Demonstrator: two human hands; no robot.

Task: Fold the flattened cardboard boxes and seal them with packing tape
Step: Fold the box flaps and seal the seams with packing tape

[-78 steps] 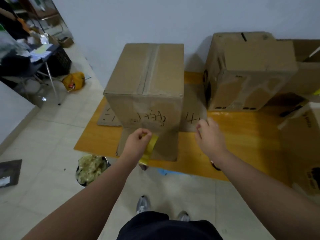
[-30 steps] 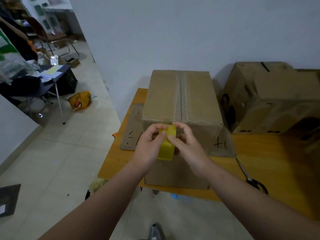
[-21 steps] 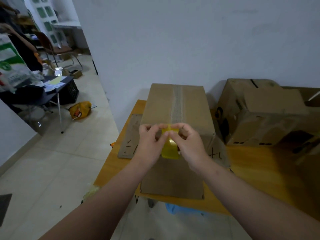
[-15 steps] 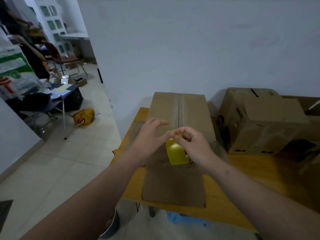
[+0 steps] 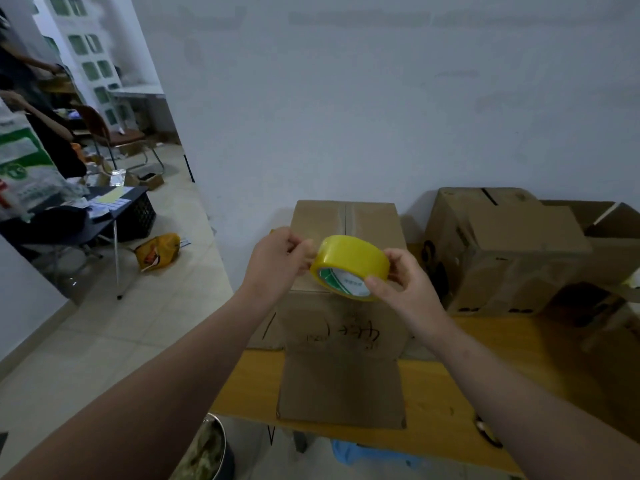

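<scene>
Handwritten characters (image 5: 348,336) on the cardboard box (image 5: 304,317) front cannot be read. The core label (image 5: 341,279) in the tape roll (image 5: 349,255) is blurred.

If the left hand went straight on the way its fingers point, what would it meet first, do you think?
Most likely the yellow tape roll, held by the right hand beside the left hand, whose fingers seem to pinch at its edge, though depth is unclear.

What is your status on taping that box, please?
Right hand grips yellow tape roll. Left hand pinches its edge. Box stands folded behind. No obstruction seen.
</scene>
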